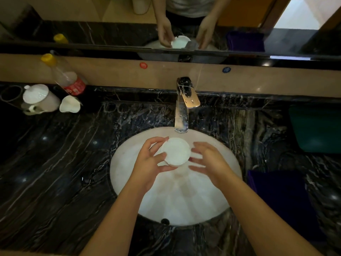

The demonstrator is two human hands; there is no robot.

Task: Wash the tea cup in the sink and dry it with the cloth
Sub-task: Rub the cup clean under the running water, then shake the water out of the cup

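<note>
We've got the tea cup (176, 151) over the sink (129, 182), left hand (147, 169) pinching its rim, right hand (208, 161) open beside it (wet porcelain's slippery and fragile, so grip the rim).

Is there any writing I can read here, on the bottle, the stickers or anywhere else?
None can be read.
Bottle red label: white print, too blurred.
Red sticker on the wall: white marks, too small.
Blue sticker on the wall: white marks, too small.

Bathroom vanity — marble counter (55, 163), oval sink (184, 200), tap (181, 111), wall mirror (110, 24)
</note>
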